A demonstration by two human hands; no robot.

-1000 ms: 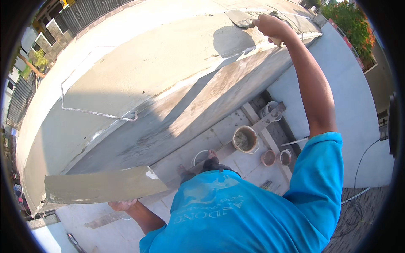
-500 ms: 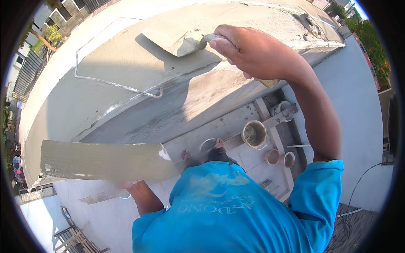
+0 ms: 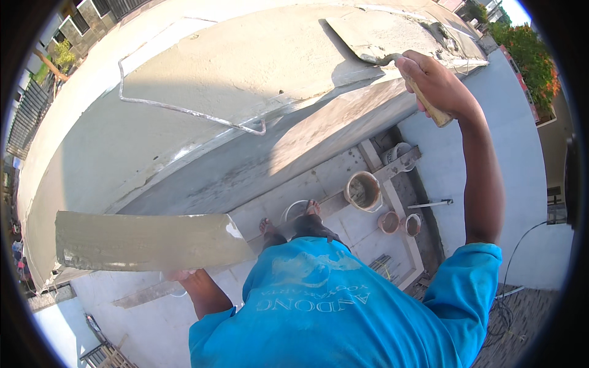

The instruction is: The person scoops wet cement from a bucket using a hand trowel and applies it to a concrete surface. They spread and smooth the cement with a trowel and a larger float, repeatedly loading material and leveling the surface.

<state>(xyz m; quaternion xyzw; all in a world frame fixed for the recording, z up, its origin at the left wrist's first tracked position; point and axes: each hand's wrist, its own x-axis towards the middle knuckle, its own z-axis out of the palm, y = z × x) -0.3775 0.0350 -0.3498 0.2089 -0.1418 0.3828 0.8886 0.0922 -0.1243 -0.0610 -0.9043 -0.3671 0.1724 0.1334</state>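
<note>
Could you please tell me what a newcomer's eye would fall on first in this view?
Probably the bright blue T-shirt, filling the bottom centre. Next come the trowel, gripped in the right hand at upper right over the mortar-coated ledge, and the long, grey, mortar-smeared board at lower left, with the left hand at its lower edge.

Blue T-shirt (image 3: 350, 325) at six o'clock; pale, worn print (image 3: 316, 267) with upside-down lettering (image 3: 311, 303). Short sleeves (image 3: 463, 276) at four and seven. Dark legwear (image 3: 316, 229) at shirt's twelve.
</note>
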